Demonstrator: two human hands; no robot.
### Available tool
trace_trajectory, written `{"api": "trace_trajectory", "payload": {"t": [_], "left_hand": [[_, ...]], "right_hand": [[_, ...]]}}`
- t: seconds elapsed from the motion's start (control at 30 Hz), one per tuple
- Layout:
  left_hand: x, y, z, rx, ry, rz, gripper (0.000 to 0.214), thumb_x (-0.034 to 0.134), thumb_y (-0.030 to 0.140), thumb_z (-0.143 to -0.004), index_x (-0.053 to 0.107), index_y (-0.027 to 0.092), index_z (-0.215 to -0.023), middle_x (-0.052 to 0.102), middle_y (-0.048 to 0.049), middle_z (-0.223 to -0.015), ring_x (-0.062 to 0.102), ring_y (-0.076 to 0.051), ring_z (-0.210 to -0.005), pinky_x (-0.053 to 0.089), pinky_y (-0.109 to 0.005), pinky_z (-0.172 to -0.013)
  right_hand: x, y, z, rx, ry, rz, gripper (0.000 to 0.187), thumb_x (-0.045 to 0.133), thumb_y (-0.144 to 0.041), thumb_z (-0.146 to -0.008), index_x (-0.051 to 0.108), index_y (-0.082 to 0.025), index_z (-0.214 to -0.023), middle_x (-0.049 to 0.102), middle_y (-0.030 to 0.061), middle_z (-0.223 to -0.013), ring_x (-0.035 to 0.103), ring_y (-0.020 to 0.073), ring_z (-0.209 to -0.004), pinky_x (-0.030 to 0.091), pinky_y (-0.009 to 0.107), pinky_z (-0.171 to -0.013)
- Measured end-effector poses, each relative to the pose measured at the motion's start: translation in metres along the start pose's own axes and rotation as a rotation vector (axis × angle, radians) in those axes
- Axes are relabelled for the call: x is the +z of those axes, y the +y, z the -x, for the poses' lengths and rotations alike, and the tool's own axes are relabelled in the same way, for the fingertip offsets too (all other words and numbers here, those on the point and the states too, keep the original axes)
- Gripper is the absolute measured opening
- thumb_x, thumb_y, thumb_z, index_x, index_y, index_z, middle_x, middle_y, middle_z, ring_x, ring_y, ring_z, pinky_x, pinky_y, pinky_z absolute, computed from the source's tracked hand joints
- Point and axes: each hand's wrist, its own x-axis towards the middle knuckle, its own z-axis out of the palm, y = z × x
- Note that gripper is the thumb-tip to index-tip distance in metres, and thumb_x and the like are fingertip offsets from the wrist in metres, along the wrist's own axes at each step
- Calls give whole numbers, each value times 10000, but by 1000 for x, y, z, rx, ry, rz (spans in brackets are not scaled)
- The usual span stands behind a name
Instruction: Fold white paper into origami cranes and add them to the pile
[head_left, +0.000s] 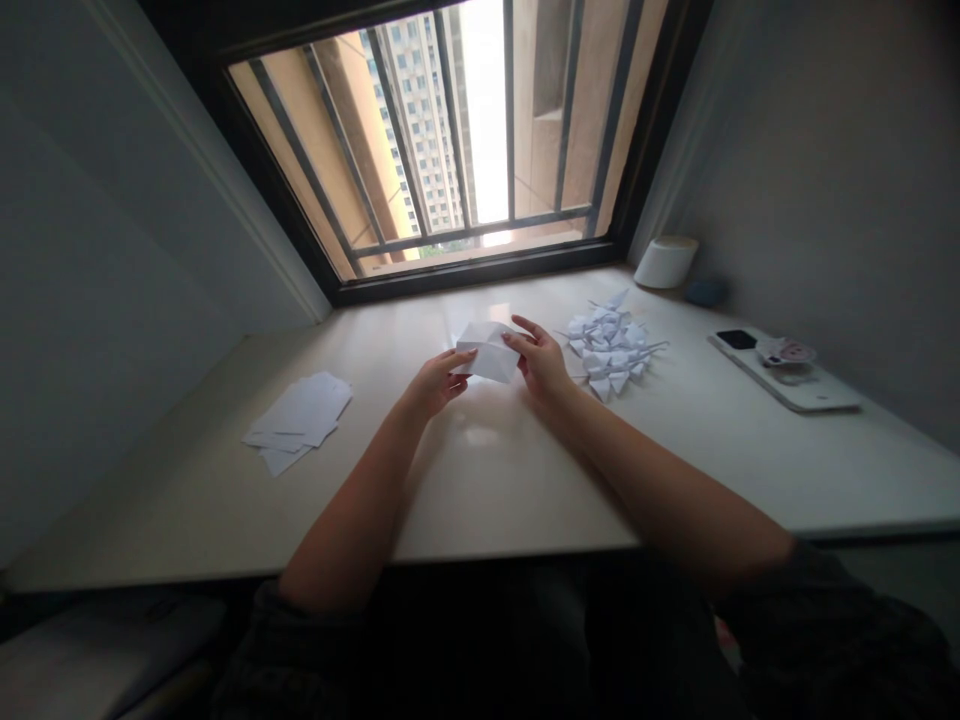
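Evidently both hands were busy with one creased square of white paper, which lay between them over the pale tabletop, to the left of the heap of pointed origami pieces. At the side farther from that heap, the left hand gripped the square's left edge, its thumb laid flat on top and its other fingers curled underneath. On the side nearer the heap, the right hand pinched the right edge with its thumb over the paper, while one finger stretched out past the far edge; how its remaining fingers bore on the underside could not be told. Fold lines crossed the square, and its surface bent slightly rather than lying flat. Just left of the heap, the right hand's wrist came close to the folded pieces, whose thin points stuck out in several directions. Well to the left of the heap, beyond both hands, lay a loose stack of white paper sheets, its corners fanned unevenly. To the right of the heap rested a flat white slab with a dark square at one end, bearing a small round item with pinkish markings. Behind the heap and a little to its right stood a white rounded container beside a dark bluish lump. Beyond the heap, toward the left, rose a dark-framed window with bars.
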Motion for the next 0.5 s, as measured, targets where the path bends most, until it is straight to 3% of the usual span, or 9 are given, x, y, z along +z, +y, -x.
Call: {"api": "trace_trajectory", "payload": {"t": [0.27,0.5], "left_hand": [[0,0,1,7,-4,125,386,818,335,-601,667,181,-921,615,2,-758,488,-55,-572,355,-164,-495],[2,-2,-2,89,89,203,295,778,301,-649,673,169,-890,619,-11,-799,517,-68,-645,369,-167,-542]], "right_hand": [[3,-1,4,43,-31,-35,572,837,-282,-484,626,-184,-1007,669,-25,-707,622,127,-673,501,264,-663],[8,-7,8,121,-45,-55,492,829,-388,-566,627,-198,-972,641,-11,-746,592,111,-607,496,253,-580]]}}
